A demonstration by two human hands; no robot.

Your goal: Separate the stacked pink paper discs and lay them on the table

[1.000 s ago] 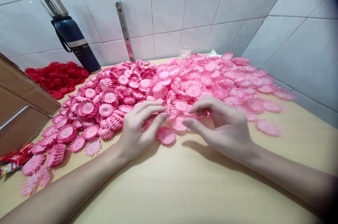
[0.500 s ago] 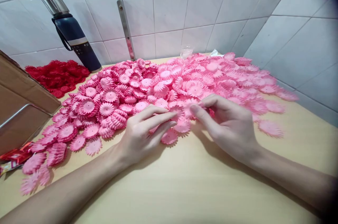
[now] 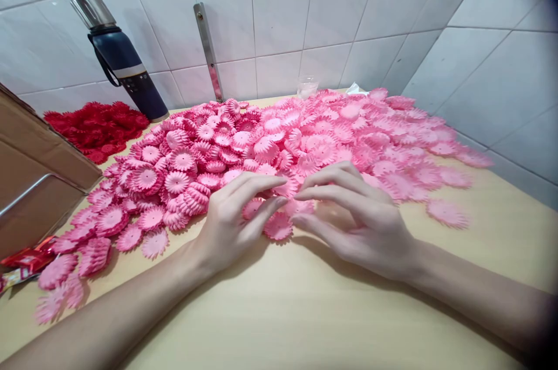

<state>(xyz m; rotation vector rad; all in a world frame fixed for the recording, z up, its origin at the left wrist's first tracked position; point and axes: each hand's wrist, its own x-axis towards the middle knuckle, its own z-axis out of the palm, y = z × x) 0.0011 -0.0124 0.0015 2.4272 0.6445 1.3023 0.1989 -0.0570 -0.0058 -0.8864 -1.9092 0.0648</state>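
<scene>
My left hand [image 3: 238, 216] has its thumb and fingers curled about a pink scalloped flower piece [image 3: 288, 187] at the fingertips, partly hidden. Facing it, my right hand [image 3: 360, 216] holds its fingers apart, slightly bent, with nothing seen in them. Another pink flower piece [image 3: 279, 226] lies flat on the table between the two hands. Right behind them spreads a big heap of pink flower pieces [image 3: 183, 160], deeper pink and stacked on the left, paler and looser on the right.
A dark blue thermos [image 3: 124, 62] leans at the back left beside a pile of red flower pieces [image 3: 98, 129]. A cardboard box [image 3: 37, 169] and red wrappers [image 3: 30, 257] are at the left. A clear cup [image 3: 307, 86] stands by the tiled wall [image 3: 279, 15].
My right hand has moved left towards my left hand, and its pinched fingers have spread apart. The pale piece near its fingertips is no longer there. My left hand has hardly moved.
</scene>
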